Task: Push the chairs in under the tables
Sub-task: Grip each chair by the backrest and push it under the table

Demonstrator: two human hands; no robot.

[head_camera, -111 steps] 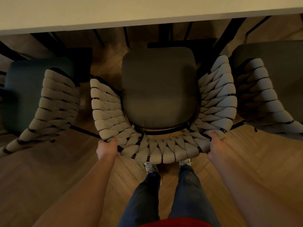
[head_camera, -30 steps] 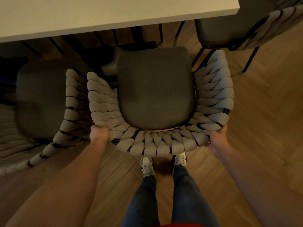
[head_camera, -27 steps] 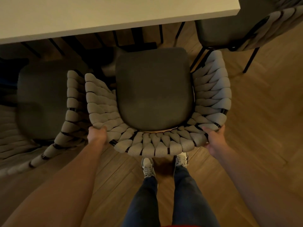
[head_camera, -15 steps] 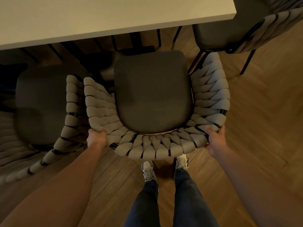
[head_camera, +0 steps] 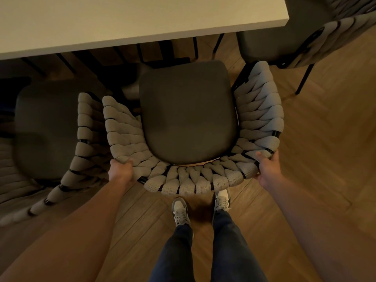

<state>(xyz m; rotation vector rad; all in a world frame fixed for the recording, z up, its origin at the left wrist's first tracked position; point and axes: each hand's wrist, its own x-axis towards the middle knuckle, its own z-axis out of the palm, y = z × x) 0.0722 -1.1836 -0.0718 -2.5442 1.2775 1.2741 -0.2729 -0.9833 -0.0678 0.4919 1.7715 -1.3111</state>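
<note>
No text, label, brand or number can be read anywhere. The sneakers (head_camera: 181, 210) show no legible mark.

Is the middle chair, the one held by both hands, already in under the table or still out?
Out. The chair's whole seat cushion shows in front of the table edge.

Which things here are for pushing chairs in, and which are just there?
For the job: middle chair, held by left hand and right hand; table; left chair; right chair.

Just there: wooden floor, shoes.
</note>
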